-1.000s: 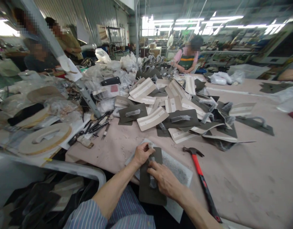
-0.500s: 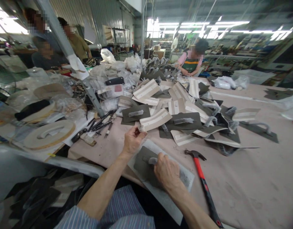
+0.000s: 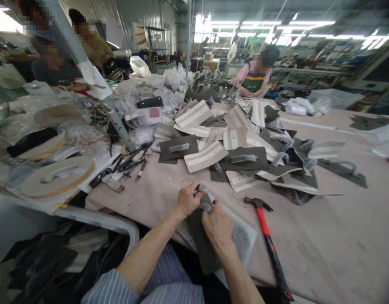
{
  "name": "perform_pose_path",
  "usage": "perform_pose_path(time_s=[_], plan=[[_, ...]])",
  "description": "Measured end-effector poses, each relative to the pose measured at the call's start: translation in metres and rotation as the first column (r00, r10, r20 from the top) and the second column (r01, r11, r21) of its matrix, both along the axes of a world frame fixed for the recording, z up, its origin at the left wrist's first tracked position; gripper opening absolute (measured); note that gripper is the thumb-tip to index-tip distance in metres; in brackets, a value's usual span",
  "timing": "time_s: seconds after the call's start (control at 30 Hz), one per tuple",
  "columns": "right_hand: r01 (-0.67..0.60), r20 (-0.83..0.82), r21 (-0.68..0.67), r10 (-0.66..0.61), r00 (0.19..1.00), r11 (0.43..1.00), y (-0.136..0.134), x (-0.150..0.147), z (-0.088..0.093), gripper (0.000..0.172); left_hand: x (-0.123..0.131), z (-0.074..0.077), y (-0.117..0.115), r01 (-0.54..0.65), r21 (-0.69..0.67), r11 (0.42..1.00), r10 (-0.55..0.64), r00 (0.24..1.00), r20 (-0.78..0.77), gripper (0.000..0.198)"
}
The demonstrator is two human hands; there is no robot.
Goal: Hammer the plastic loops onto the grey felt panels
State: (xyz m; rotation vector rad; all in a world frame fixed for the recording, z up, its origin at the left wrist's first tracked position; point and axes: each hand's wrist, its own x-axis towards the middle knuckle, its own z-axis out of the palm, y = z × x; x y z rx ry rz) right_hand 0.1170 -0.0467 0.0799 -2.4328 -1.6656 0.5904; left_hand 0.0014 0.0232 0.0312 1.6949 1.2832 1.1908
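Note:
My left hand is closed, with thumb and fingers pinching a small round piece with a silvery end; its exact kind is unclear. It sits at the far end of a dark grey panel with a plastic-wrapped handle. My right hand is closed on this panel near its handle, the fingertips partly hidden. Under the panel lies a pale, worn board at the table edge. To the right rests a claw hammer with a red and black handle.
A heap of similar panels, some showing beige backs, lies ahead. Hand tools and plastic-wrapped parts are at left, beside a slanted metal post. A co-worker sits across the table. More panels fill a bin lower left.
My left hand has moved right and nearer to me with the small round piece, from beside the heap to the panel's far end. The panel has turned more lengthwise and shifted toward me.

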Motion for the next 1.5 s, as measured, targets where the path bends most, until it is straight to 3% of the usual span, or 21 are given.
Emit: perform_pose_path(time_s=[0.07,0.13,0.23,0.37,0.5,0.63,0.73,0.93,1.27,1.4,1.5], plan=[[-0.043,-0.214,0.013,0.044,0.976,0.999,-0.004,-0.006,-0.012,0.046,0.003,-0.016,0.005,-0.013,-0.002,1.0,0.013,1.0,-0.023,0.019],[-0.086,-0.425,0.091,0.117,0.897,0.992,-0.011,-0.011,-0.026,0.053,0.006,-0.029,0.01,-0.034,-0.046,0.998,0.036,0.998,0.06,0.016],[-0.121,-0.547,0.235,0.234,0.804,0.965,-0.024,-0.017,-0.044,0.052,0.007,-0.033,0.018,-0.047,-0.135,0.99,0.078,0.969,0.235,0.015],[-0.217,-0.351,0.355,0.344,0.871,0.91,-0.033,-0.017,-0.057,0.031,-0.001,-0.017,0.019,0.013,-0.24,0.971,0.087,0.913,0.4,0.021],[-0.371,-0.069,0.268,0.402,0.913,0.889,-0.023,-0.011,-0.055,0.033,-0.011,-0.005,0.006,0.161,-0.247,0.956,-0.043,0.905,0.424,0.02],[-0.317,0.0,0.172,0.322,0.947,0.933,-0.016,-0.012,-0.047,0.031,-0.014,-0.015,-0.006,0.123,-0.26,0.958,0.0,0.904,0.427,0.02],[-0.356,0.028,0.172,0.357,0.934,0.919,-0.024,-0.015,-0.046,0.032,-0.015,-0.022,-0.011,0.098,-0.277,0.956,0.035,0.899,0.437,0.026],[-0.383,0.012,0.194,0.388,0.922,0.903,-0.037,-0.014,-0.05,0.037,-0.017,-0.019,-0.013,0.177,-0.302,0.937,-0.036,0.907,0.42,0.027],[-0.369,-0.032,0.216,0.384,0.923,0.904,-0.036,-0.012,-0.051,0.038,-0.017,-0.019,-0.012,0.197,-0.291,0.936,-0.084,0.93,0.358,0.02],[-0.35,-0.17,0.241,0.395,0.903,0.905,-0.034,-0.007,-0.048,0.042,-0.016,-0.017,-0.013,0.195,-0.272,0.942,-0.105,0.945,0.311,0.013],[-0.243,-0.319,0.337,0.353,0.88,0.91,-0.03,0.022,-0.04,0.042,-0.016,-0.017,-0.016,0.185,-0.231,0.955,-0.128,0.962,0.24,0.009]])
